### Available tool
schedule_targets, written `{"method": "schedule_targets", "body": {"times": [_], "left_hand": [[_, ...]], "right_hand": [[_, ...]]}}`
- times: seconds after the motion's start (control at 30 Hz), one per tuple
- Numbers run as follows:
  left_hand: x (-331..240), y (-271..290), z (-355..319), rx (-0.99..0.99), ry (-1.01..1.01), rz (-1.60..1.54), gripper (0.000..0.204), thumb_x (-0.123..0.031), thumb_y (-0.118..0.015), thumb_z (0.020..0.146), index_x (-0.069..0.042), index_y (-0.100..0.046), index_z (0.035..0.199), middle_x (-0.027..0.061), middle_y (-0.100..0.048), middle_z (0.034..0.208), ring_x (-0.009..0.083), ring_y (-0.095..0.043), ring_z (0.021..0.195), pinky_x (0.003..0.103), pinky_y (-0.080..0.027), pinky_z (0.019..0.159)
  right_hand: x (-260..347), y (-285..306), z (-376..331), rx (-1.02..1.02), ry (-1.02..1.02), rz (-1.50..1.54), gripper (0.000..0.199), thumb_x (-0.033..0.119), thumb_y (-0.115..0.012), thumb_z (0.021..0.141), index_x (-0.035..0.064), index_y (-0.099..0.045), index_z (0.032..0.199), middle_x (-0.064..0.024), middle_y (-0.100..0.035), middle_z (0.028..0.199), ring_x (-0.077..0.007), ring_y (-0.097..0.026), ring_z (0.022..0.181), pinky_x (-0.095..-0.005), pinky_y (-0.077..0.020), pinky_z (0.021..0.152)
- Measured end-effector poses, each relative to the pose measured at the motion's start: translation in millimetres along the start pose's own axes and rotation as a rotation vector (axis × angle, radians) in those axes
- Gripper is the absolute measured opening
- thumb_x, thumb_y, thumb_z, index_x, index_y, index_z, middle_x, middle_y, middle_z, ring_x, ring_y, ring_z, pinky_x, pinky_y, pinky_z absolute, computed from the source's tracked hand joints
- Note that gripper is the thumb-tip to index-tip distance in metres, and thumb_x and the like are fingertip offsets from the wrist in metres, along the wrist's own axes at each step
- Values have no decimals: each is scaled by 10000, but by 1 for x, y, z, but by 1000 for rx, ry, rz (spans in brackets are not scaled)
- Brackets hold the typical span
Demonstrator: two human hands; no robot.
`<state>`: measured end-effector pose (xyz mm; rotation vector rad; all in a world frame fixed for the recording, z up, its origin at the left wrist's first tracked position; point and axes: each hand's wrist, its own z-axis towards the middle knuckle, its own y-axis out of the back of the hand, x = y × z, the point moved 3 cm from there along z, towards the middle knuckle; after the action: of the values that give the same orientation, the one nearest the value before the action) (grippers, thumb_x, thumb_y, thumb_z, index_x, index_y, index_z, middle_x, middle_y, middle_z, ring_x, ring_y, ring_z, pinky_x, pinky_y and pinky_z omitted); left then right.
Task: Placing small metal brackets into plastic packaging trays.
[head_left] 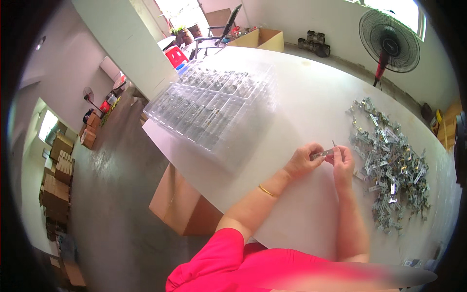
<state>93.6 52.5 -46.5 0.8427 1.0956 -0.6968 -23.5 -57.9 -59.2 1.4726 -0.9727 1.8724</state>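
My left hand (302, 160) and my right hand (343, 160) meet over the white table (311, 97), both pinching one small metal bracket (323, 154) between their fingertips. A thin pin sticks up from the part at my right fingers. A gold bangle sits on my left wrist. To the right of my hands lies a heap of similar metal brackets (391, 165). To the upper left stand clear plastic trays (214, 100) with rows of compartments that hold metal parts.
A brown cardboard box (182, 204) stands on the floor under the table's left edge. A standing fan (389, 41) is at the back right, an open carton (260, 39) and a chair at the far end. Stacked cartons (56, 190) line the left wall.
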Motion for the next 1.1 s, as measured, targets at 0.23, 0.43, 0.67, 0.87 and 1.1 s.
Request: {"method": "schedule_targets", "body": {"times": [0.23,0.43,0.67,0.87,1.1], "left_hand": [[-5,1,0,-124,-134,88,172,-50,-672,863,14,-638,1019,106,-658,885,153,-610,739,295,-503,680],[-1,4,3,-208,-82,126,181,-81,-685,877,-8,-653,1039,104,-690,824,150,-611,707,296,-509,682],[2,13,8,-432,-65,72,168,-118,-694,895,-20,-657,1025,62,-696,836,117,-602,720,282,-506,688],[-54,22,7,-474,-51,7,169,-136,-692,908,-11,-657,1016,16,-673,849,82,-586,777,257,-492,708],[-121,55,-15,-530,-206,83,146,-41,-711,877,-19,-667,1015,1,-664,870,75,-579,809,244,-485,745]], "right_hand": [[-5,-1,-1,-7,-42,18,130,144,-569,1004,16,-585,988,-30,-621,849,-104,-633,761,-269,-594,728],[-1,-5,-4,-43,79,72,130,166,-572,1006,38,-594,1019,-14,-609,894,-101,-635,770,-262,-577,688],[-4,-3,-10,-48,136,-6,121,177,-569,1009,59,-592,1014,7,-600,886,-67,-587,694,-224,-509,576],[-2,-3,-10,-18,110,-83,121,193,-589,1000,75,-606,982,26,-589,815,-49,-550,642,-211,-460,528],[6,-8,-12,-27,79,-84,127,207,-605,992,84,-616,960,38,-561,734,-46,-536,618,-207,-451,524]]}}
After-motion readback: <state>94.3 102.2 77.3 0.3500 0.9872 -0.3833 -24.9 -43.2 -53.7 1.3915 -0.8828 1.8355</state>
